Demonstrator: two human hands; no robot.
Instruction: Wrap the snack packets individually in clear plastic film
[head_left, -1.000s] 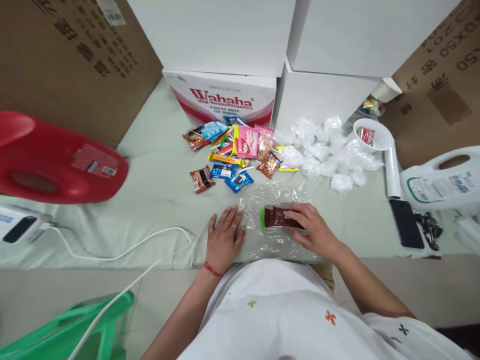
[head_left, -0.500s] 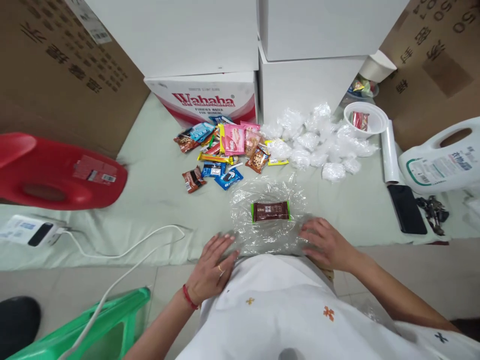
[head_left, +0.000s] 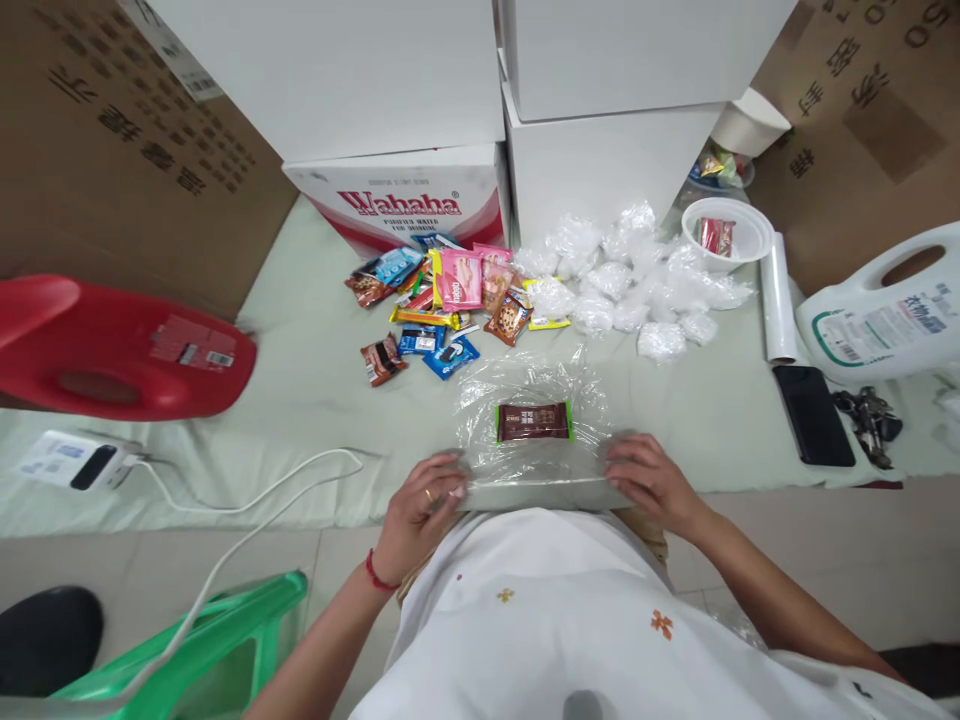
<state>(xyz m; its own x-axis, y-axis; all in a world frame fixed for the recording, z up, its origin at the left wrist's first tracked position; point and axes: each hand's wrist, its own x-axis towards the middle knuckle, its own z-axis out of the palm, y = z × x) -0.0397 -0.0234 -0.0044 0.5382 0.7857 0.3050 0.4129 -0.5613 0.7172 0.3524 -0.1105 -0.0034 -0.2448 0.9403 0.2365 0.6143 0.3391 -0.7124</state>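
Note:
A brown snack packet with green ends (head_left: pixel 534 422) lies on a sheet of clear plastic film (head_left: pixel 536 467) at the table's front edge. My left hand (head_left: pixel 424 505) is closed at the film's near left corner, thumb and fingers pinching it. At the near right corner, my right hand (head_left: pixel 651 482) has its fingers bent over the film and grips it. Between both hands the near edge of the film runs straight and taut, slightly raised. The packet sits around the film's middle, with no hand touching it.
Behind the film lie a pile of wrapped snacks (head_left: pixel 442 300) and several crumpled clear plastic bundles (head_left: pixel 626 275). To the right are a white tub (head_left: pixel 761 235), a film roll (head_left: pixel 776 300), a phone (head_left: pixel 814 415) and keys (head_left: pixel 870 425). A red jug (head_left: pixel 202 350) and white cable (head_left: pixel 300 470) are left.
My hands have taken hold of the film's near corners, my left fingers going from spread to pinching. The film's near edge has been drawn straight and lifted a little. The packet stays on it.

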